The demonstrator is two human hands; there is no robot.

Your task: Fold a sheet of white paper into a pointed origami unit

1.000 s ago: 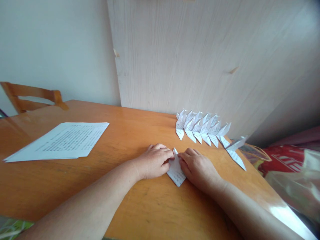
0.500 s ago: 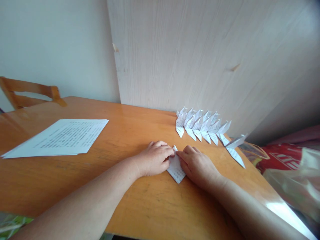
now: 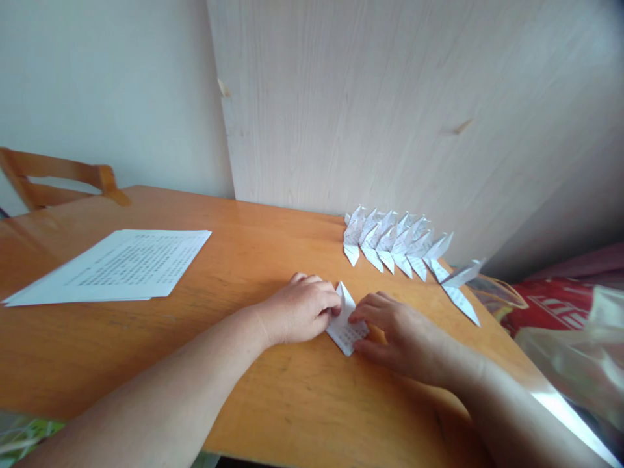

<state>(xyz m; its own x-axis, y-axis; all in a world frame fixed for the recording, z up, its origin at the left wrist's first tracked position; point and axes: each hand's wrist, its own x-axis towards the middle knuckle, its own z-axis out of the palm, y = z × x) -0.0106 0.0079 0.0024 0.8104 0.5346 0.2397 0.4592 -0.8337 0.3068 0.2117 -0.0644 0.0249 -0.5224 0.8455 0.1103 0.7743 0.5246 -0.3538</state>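
A small folded piece of printed paper (image 3: 345, 328), kite-shaped with a narrow point at its far end, lies on the wooden table between my hands. My left hand (image 3: 307, 309) is closed on its left edge, fingers curled and thumb against the paper. On the right side, my right hand (image 3: 397, 331) has its index finger and thumb spread apart, their tips touching the paper's right edge and lower right side. Beyond my hands stand several folded paper pieces (image 3: 385, 244) with upright wings, set close together in rows. One more folded piece (image 3: 461, 296) sits apart at their right.
A stack of printed sheets (image 3: 141, 263) lies on the table (image 3: 234, 253) at the left. Behind it stands a wooden chair (image 3: 63, 175). A pale wood panel (image 3: 341, 117) rises at the table's back edge. Red and clear bags (image 3: 556, 305) are beyond the right edge.
My right hand has moved back to the right from the paper's tip, and its thumb and index finger have spread. More of the paper's surface shows. My left hand stays almost in place.
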